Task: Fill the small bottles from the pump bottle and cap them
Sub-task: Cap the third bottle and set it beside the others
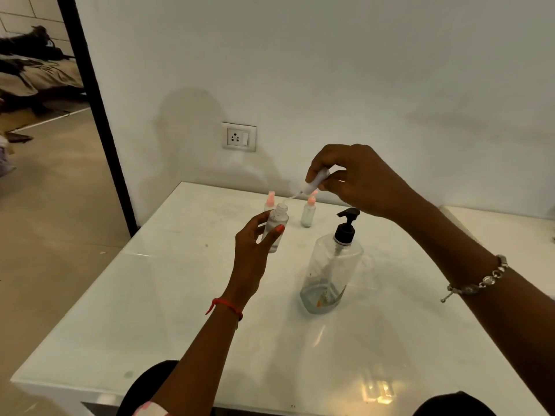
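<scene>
White bench (150, 310) under both my hands. My left hand (252, 250) is raised above it, thumb and fingers curled round an uncapped small bottle (277, 225) held upright. Just behind, at the far edge, stands a pink-capped bottle (270, 201). Higher and to the right, my right hand (360, 181) pinches a white spray cap (316, 178), its thin tube slanting down to the open neck. Below it stands a second pink-capped bottle (308, 214). Nearer and right stands the pump bottle (330, 274), with a little liquid at its bottom.
</scene>
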